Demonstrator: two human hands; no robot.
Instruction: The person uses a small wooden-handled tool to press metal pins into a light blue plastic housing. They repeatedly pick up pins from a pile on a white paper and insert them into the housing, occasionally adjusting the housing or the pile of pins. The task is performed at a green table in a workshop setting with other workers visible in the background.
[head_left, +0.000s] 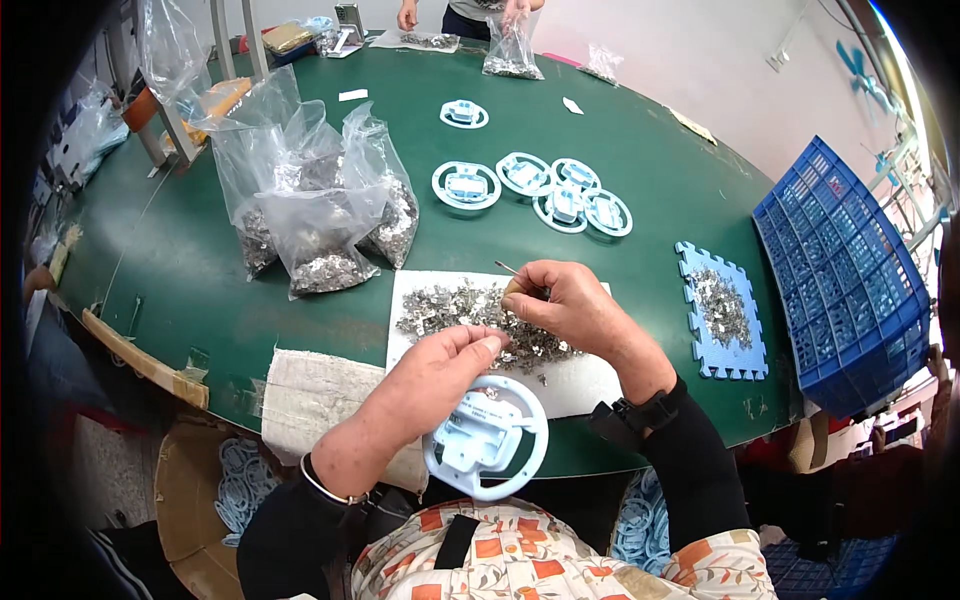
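Note:
My left hand is closed in a pinch at the near edge of a heap of small silvery metal clips. Whatever lies between its fingertips is too small to make out. My right hand, just over the heap, is closed around a thin rod-like tool whose tip points up and away; its kind is not clear. The heap lies on a white board. Below my left hand, a light-blue toy steering wheel leans at the table's near edge, back side up. What supports it is hidden.
Several light-blue wheels lie farther across the green table. Bags of metal parts stand at left. A blue foam mat with clips and a blue crate are at right. Another person's hand touches a bag.

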